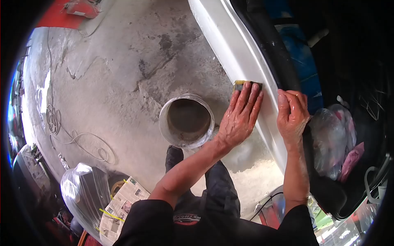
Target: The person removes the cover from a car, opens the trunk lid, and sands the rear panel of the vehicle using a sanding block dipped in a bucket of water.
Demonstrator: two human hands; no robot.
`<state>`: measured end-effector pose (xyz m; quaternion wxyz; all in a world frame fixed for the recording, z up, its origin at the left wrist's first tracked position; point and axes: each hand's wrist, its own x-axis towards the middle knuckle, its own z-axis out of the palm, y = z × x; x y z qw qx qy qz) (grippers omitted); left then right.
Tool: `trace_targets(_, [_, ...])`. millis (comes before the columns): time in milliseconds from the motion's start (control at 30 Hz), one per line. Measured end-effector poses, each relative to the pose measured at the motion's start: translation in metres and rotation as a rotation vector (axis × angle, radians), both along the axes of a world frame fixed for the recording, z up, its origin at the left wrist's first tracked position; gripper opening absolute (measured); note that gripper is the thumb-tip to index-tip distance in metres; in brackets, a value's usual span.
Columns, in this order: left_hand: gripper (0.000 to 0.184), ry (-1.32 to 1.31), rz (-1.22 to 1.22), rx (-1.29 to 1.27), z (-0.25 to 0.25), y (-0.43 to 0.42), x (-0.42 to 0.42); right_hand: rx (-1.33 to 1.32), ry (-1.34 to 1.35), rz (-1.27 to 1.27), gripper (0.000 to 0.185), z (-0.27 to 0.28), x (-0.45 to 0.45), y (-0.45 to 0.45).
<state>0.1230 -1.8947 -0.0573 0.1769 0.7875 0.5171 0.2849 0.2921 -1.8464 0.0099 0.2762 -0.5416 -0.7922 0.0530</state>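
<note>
A long white car body panel (257,69), wet and shiny, runs diagonally down the right of the head view. My left hand (240,117) lies across it, fingers over a small sanding block (240,85) with a yellowish edge and a dark face. The block rests against the panel and the fingers cover most of it. Just right of the panel, my right hand (293,112) is closed with its fingers curled; the palm side is hidden. Both hands look wet. A pale bucket (165,128) holding murky liquid stands on the floor left of my left hand.
The concrete floor (119,78) is stained. A thin cord (74,139) loops across it at the left. A plastic-wrapped object (82,186) and newspaper (127,205) sit lower left. Clear plastic bags (330,137) lie right of my right hand.
</note>
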Motion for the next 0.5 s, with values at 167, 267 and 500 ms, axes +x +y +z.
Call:
trace_targets(167, [0.053, 0.127, 0.153, 0.092, 0.002, 0.068, -0.036, 0.083, 0.017, 0.073, 0.009, -0.012, 0.008, -0.003])
trace_targets(267, [0.059, 0.193, 0.194, 0.266, 0.0, 0.135, -0.064, 0.096, 0.042, 0.102, 0.009, -0.017, 0.009, -0.001])
trace_targets(500, [0.055, 0.135, 0.137, 0.051, 0.009, 0.06, -0.024, 0.105, 0.089, 0.106, 0.011, -0.016, 0.009, -0.001])
